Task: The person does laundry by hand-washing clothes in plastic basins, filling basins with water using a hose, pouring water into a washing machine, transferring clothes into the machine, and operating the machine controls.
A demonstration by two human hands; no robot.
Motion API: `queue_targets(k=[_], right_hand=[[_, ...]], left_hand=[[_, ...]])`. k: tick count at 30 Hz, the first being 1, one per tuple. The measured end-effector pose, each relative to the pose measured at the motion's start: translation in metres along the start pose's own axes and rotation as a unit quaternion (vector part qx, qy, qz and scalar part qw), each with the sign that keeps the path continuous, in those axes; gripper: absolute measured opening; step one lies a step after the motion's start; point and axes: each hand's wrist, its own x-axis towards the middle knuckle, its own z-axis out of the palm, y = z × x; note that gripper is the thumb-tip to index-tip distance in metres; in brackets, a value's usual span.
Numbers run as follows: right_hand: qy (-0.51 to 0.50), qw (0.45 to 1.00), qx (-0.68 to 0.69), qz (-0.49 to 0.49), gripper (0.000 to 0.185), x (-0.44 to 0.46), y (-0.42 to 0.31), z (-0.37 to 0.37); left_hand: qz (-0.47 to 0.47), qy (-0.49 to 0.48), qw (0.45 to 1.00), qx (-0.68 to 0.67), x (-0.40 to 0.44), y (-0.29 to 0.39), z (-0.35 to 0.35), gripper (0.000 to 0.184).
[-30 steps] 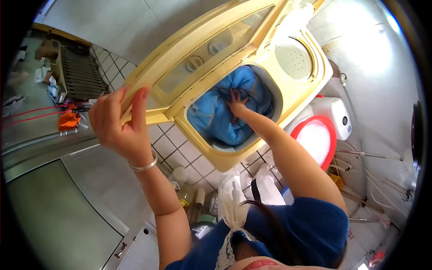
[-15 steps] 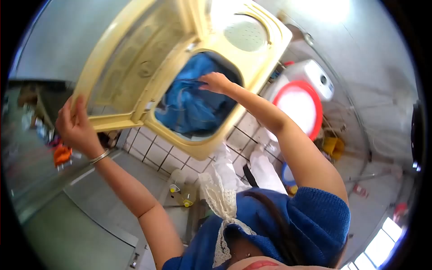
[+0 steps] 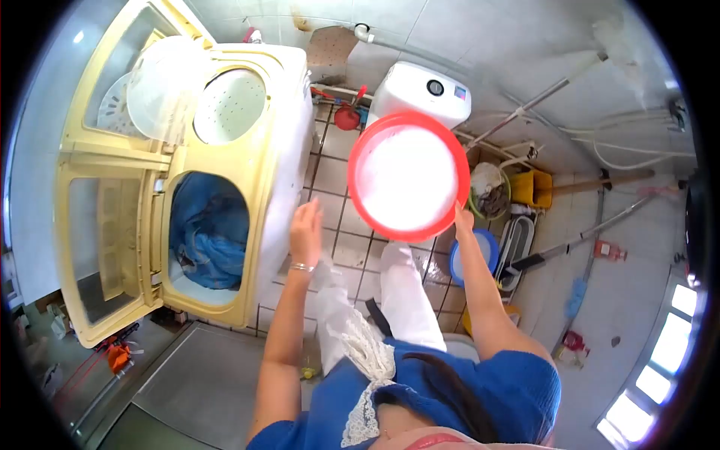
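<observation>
Away from the twin-tub washing machine (image 3: 260,172) go both my hands: half a second ago my left was up on the lid (image 3: 67,247) and my right over the wash tub (image 3: 196,289). Now, in the head view, it's all about the red-rimmed basin (image 3: 405,235), overlapping the front of the white tank (image 3: 412,86). Right hand (image 3: 465,219) is at its near right edge, touching the rim; whether that grip is clamped on it, I can't tell. Left hand (image 3: 305,229) hangs between machine and basin, fingers stretched out, nothing in them. One-sided hold, so I'd judge it could tip: better both hands on opposite edges, hooked under the lip, basin level. Glare hides its contents, so treat it as heavy! Bulky blue fabric (image 3: 214,255) lies in the open tub.
</observation>
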Motion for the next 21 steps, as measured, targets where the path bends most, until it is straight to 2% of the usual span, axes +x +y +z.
queue_targets(k=[1,2,4,5,6,7,8,9,12,13,15,18,19,21], right_hand=[[0.026,0.996,0.082,0.010,0.081,0.013,0.014,-0.004],[0.050,0.985,0.164,0.016,0.089,0.033,0.017,-0.007],[0.008,0.975,0.123,0.186,0.095,0.076,0.020,-0.014],[0.002,0.970,0.158,0.183,0.092,0.103,0.034,-0.007],[-0.054,0.948,0.251,0.190,0.090,0.129,0.042,-0.001],[-0.109,0.913,0.341,0.197,0.087,0.149,0.050,0.005],[-0.163,0.866,0.427,0.203,0.084,0.164,0.055,0.012],[-0.129,0.861,0.426,0.245,0.070,0.141,0.011,0.001],[-0.185,0.842,0.503,0.067,0.067,0.183,0.048,0.027],[-0.178,0.837,0.508,0.101,0.063,0.192,0.056,0.027],[-0.164,0.823,0.519,0.164,0.056,0.201,0.056,0.025],[-0.192,0.797,0.557,0.132,0.050,0.215,0.049,0.021],[-0.232,0.794,0.556,0.083,0.049,0.220,0.044,0.018],[-0.239,0.815,0.519,0.101,0.047,0.208,0.013,0.006]], left_hand=[[-0.048,-0.050,0.997,-0.028,0.007,-0.002,0.046,0.029],[-0.044,-0.066,0.997,-0.011,0.015,-0.015,0.096,0.034],[-0.113,-0.148,0.982,0.027,0.042,-0.034,0.171,0.051],[-0.135,-0.148,0.977,0.071,0.059,-0.047,0.210,0.060],[-0.159,-0.148,0.969,0.115,0.080,-0.059,0.242,0.068],[-0.182,-0.194,0.950,0.166,0.099,-0.066,0.263,0.078],[-0.177,-0.219,0.944,0.169,0.117,-0.063,0.273,0.078],[-0.178,-0.213,0.941,0.195,0.133,-0.067,0.288,0.066],[-0.215,-0.226,0.919,0.243,0.161,-0.089,0.314,0.055],[-0.180,-0.179,0.929,0.268,0.157,-0.092,0.316,0.040],[-0.160,-0.191,0.933,0.259,0.150,-0.085,0.303,0.039],[-0.162,-0.185,0.940,0.238,0.117,-0.073,0.278,0.039],[-0.169,-0.175,0.942,0.230,0.097,-0.071,0.270,0.039],[-0.180,-0.150,0.951,0.199,0.060,-0.069,0.257,0.040]])
